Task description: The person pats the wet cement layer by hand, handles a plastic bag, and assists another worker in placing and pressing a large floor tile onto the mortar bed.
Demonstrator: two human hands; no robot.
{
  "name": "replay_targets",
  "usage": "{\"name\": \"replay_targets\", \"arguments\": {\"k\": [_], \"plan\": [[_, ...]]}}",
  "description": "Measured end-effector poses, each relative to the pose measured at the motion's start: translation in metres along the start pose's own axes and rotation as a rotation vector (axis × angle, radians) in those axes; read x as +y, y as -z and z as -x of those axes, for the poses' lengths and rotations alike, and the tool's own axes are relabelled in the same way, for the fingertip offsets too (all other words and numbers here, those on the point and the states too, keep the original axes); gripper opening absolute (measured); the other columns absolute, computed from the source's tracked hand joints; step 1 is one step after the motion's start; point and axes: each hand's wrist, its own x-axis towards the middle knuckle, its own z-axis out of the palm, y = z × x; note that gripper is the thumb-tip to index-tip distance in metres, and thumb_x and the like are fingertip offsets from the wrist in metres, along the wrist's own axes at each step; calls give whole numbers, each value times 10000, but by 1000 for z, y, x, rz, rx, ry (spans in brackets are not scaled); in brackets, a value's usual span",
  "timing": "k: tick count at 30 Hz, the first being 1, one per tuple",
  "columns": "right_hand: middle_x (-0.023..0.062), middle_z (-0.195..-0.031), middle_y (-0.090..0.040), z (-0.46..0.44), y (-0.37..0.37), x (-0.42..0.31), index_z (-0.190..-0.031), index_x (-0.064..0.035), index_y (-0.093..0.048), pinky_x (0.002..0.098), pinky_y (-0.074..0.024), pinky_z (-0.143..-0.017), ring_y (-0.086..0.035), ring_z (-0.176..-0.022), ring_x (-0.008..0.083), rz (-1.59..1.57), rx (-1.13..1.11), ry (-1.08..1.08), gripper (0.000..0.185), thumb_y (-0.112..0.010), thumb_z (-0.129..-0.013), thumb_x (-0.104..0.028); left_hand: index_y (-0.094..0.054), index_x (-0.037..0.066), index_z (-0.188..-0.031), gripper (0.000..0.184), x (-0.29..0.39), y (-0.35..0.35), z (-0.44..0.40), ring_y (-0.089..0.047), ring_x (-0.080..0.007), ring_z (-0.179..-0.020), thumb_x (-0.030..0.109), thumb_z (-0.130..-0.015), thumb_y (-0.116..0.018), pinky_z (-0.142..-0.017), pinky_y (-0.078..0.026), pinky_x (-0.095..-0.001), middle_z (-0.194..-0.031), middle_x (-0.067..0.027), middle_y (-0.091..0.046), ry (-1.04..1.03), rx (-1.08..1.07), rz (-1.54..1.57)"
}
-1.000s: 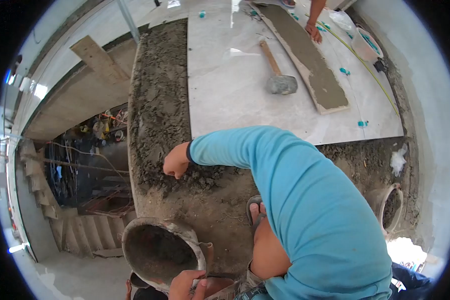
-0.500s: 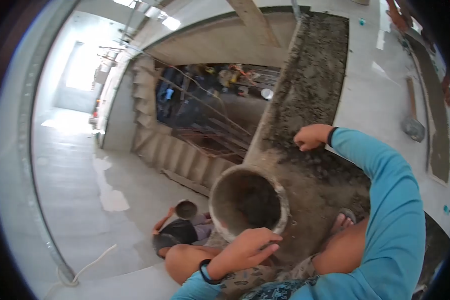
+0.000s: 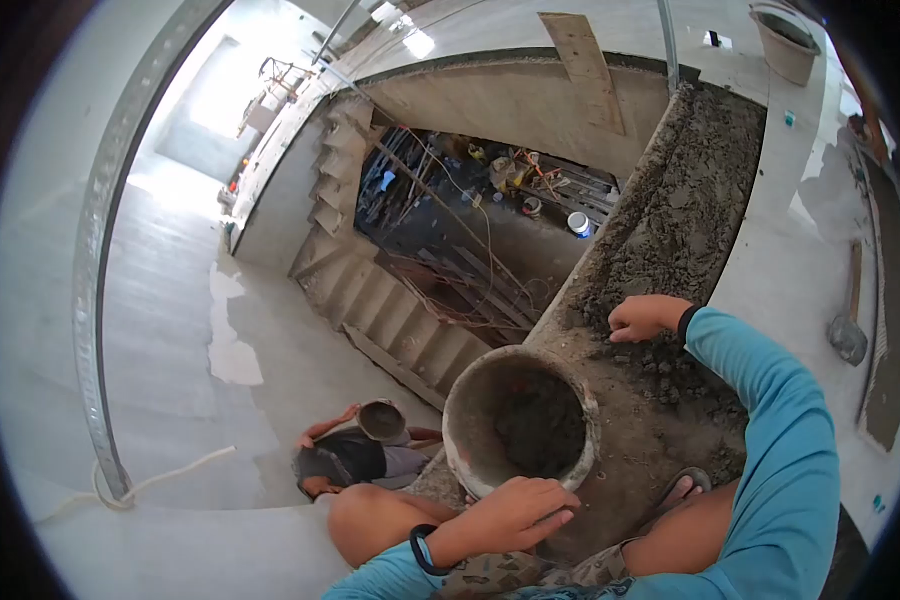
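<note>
My right hand (image 3: 645, 317) is closed in a fist just over the rough wet mortar (image 3: 692, 190) on the ledge; what it holds, if anything, is hidden beneath it. Beside the near rim of a round bucket (image 3: 456, 440), my left hand (image 3: 518, 515) has its fingers curled together, with the thumb close to them. Its grip on the rim or on anything else cannot be made out. Dark mortar (image 3: 542, 425) lies inside the bucket, which leans open toward me.
A stairwell with concrete steps (image 3: 410, 325) drops away left of the ledge. Down there a person (image 3: 345, 455) holds a bowl-like container (image 3: 381, 419). A mallet (image 3: 847, 340) lies on pale tiles at right. Another bucket (image 3: 785, 45) stands at the back; a metal post (image 3: 95, 300) rises left.
The view has swung left, bringing in the stairwell and the person below. My right hand stays low over the mortar, my left hand beside the bucket. A second bucket has come into view at the back.
</note>
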Motion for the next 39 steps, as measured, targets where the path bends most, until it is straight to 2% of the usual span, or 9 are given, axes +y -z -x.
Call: {"name": "replay_targets", "arguments": {"k": [4,9,13,21,27,32,35,37,39], "plan": [[66,-698,-617,6,8,-17,-892,-46,-610,363,-487,-641,-599,-648,228,-221,-20,-26,270,-557,-929,-307,-580,51,-1059,184,-12,0,10,-576,-321,-849,178,-941,-520,-716,-432,-425,-872,-114,-578,18,-3,-100],[78,-781,-621,5,3,-20,-855,-23,-594,337,-468,-686,-597,-748,197,-429,183,298,165,-498,-880,-155,-568,75,-1025,151,-26,-6,18,-587,-279,-858,170,-914,-530,-712,-432,-400,-881,-85,-574,28,-15,-178],[88,-849,-639,-12,7,-10,-851,-15,-587,349,-471,-732,-600,-807,193,-172,137,352,152,-467,-841,-107,-578,55,-1053,180,-14,0,19,-570,-331,-816,168,-921,-533,-696,-428,-427,-854,-119,-570,-20,13,-133],[85,-839,-654,-13,-8,-4,-827,-31,-613,392,-475,-747,-615,-780,245,-314,-115,129,220,-447,-871,-168,-577,38,-1065,201,-20,-4,28,-579,-338,-836,174,-921,-542,-703,-439,-435,-891,-131,-593,-13,-30,-158],[98,-841,-647,-4,4,-21,-827,-55,-621,418,-463,-728,-609,-792,263,-166,-9,142,268,-427,-890,-230,-576,23,-1064,229,-16,10,24,-581,-345,-836,189,-905,-566,-705,-448,-433,-891,-145,-596,-23,36,-149],[152,-860,-648,4,-21,-8,-924,-9,-631,435,-463,-738,-613,-825,298,-9,-3,171,349,-546,-900,-346,-579,16,-1057,237,-19,-3,25,-585,-348,-853,191,-898,-572,-716,-452,-429,-906,-151,-602,-21,-72,-232],[150,-887,-650,4,-17,-7,-939,-23,-636,447,-466,-734,-615,-845,309,58,-128,24,325,-563,-895,-337,-580,17,-1060,237,-8,1,20,-585,-353,-868,192,-899,-569,-727,-454,-430,-921,-156,-605,-15,-31,-245],[152,-900,-651,2,-21,-6,-949,-31,-637,449,-467,-734,-614,-849,319,49,22,77,321,-569,-891,-339,-571,32,-1074,253,-14,-1,23,-581,-323,-826,191,-878,-574,-689,-448,-424,-864,-125,-583,-119,-7,-307],[154,-914,-651,8,-15,-2,-959,-39,-638,451,-467,-734,-612,-853,328,49,172,110,318,-574,-887,-342,-568,21,-1072,261,-17,-2,21,-581,-337,-815,190,-874,-578,-688,-453,-427,-851,-140,-583,-66,-23,-182]]}}
